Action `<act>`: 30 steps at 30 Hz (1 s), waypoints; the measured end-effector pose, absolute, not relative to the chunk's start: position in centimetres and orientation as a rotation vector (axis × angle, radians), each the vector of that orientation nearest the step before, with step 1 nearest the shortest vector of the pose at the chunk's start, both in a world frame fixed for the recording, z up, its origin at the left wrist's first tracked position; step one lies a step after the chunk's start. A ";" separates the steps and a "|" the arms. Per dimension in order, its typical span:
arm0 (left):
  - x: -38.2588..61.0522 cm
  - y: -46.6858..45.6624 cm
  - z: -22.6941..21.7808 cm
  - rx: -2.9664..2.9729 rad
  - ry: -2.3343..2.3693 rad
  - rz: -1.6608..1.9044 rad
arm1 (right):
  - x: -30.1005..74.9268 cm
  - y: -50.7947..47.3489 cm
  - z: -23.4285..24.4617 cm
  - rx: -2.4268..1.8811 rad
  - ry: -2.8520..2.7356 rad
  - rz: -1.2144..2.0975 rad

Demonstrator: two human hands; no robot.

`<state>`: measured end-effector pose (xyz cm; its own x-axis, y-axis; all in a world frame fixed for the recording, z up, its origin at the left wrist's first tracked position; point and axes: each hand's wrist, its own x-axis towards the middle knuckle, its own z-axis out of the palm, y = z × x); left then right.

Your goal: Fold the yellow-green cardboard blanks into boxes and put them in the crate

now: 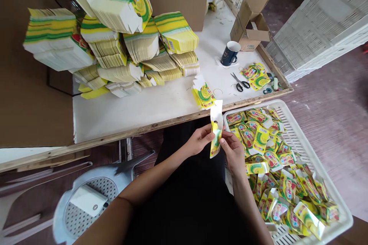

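Note:
A yellow and green printed carton (216, 132) with a white flap standing up is held between both hands over my lap. My left hand (201, 139) pinches its left side, thumb in front. From the right, my right hand (232, 149) grips the same carton, with the thumb on its edge. Just beyond, a few flat cartons (203, 93) lie at the table's front edge. Close to my right hand stands a white plastic crate (319, 164) holding many folded cartons (260, 139).
Stacked bundles of flat cartons (138, 46) fill the table's left side. Towards the right are a dark mug (228, 54), scissors (240, 83), loose cartons (256, 75) and a cardboard box (248, 26). A grey plastic stool (83, 199) carries a white case (89, 200).

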<state>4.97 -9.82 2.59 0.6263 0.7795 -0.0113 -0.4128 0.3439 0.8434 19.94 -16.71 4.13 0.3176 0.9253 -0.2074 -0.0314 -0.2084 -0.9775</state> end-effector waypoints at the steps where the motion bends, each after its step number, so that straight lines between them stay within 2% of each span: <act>1: 5.1 -9.9 2.5 0.928 0.481 0.807 | 20.0 -16.8 4.2 -1.514 -0.855 1.111; 5: 5.5 -10.1 1.9 0.931 0.635 0.789 | 19.8 -16.9 4.3 -1.555 -0.824 1.127; 13: 5.8 -10.5 2.4 0.987 0.861 0.867 | 20.3 -16.3 4.2 -1.705 -0.966 0.795; 22: 4.2 -10.1 3.0 1.163 0.656 0.667 | 23.2 -16.3 5.0 -1.588 -1.289 0.881; 30: 4.4 -10.2 2.8 0.957 0.506 0.559 | 23.6 -16.1 5.1 -1.517 -1.224 0.867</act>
<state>4.39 -10.20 2.79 0.7493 0.6442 -0.1534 -0.2174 0.4580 0.8619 23.56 -16.11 5.08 0.2421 0.9693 0.0424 0.2818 -0.0284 -0.9591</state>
